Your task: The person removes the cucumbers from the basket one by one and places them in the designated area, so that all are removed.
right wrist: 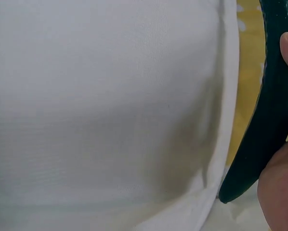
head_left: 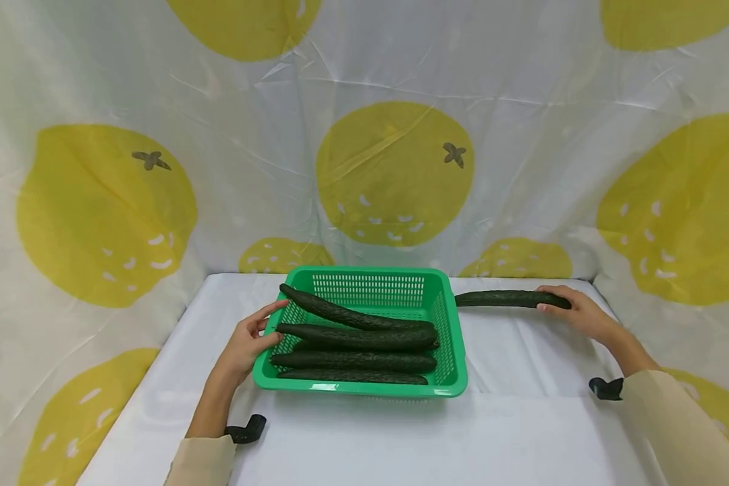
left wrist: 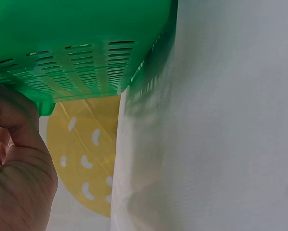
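Note:
A green plastic basket [head_left: 457, 344] stands on the white-covered table, with several long dark-green cucumbers [head_left: 355, 362] lying sideways in it. My left hand [head_left: 241, 349] grips the basket's left rim, fingers and thumb at its edge. In the left wrist view the curled left hand [left wrist: 21, 163] is against the slotted basket wall [left wrist: 86, 60]. Out to the right, my right hand [head_left: 580, 316] holds another cucumber [head_left: 498, 298] by its right end. That cucumber's left end reaches the basket's right rim; whether they touch I cannot tell. The right wrist view shows the thumb on the cucumber [right wrist: 271, 106].
White cloth [head_left: 522, 432] covers the table. A lemon-print curtain [head_left: 522, 169] hangs behind it and along both sides. Dark wrist-worn pieces [head_left: 246, 430] show at both cuffs.

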`<action>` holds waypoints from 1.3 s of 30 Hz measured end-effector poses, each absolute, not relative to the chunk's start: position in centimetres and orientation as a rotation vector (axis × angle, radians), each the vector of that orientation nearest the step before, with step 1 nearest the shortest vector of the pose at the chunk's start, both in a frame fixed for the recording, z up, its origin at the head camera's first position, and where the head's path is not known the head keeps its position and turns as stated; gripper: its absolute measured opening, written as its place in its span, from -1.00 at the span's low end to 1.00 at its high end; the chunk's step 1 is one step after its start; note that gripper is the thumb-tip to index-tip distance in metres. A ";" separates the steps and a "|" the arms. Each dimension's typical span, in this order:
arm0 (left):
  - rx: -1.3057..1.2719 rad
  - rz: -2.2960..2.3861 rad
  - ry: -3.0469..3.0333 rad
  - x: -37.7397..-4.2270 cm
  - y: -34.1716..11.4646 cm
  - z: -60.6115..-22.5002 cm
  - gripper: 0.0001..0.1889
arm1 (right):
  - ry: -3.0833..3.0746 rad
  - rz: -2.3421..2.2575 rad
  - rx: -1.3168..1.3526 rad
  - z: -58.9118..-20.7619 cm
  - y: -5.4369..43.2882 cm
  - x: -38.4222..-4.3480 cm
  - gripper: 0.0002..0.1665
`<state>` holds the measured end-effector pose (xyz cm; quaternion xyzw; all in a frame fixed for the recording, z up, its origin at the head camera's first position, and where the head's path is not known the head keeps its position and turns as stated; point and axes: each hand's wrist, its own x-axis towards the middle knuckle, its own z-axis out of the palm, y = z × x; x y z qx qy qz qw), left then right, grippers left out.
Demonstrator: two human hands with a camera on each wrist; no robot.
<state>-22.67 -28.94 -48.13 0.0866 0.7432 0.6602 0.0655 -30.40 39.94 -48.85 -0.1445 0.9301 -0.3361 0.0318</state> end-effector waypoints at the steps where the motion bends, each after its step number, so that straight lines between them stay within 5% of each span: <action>1: 0.272 1.995 2.237 -22.7 -28.9 -48.2 -0.28 | 2.848 -1.043 -0.440 -48.9 40.1 -30.6 -0.33; 39: 0.287 2.010 2.239 -22.9 -29.0 -48.6 -0.29 | 2.976 -0.932 -0.468 -50.0 38.6 -31.7 -0.41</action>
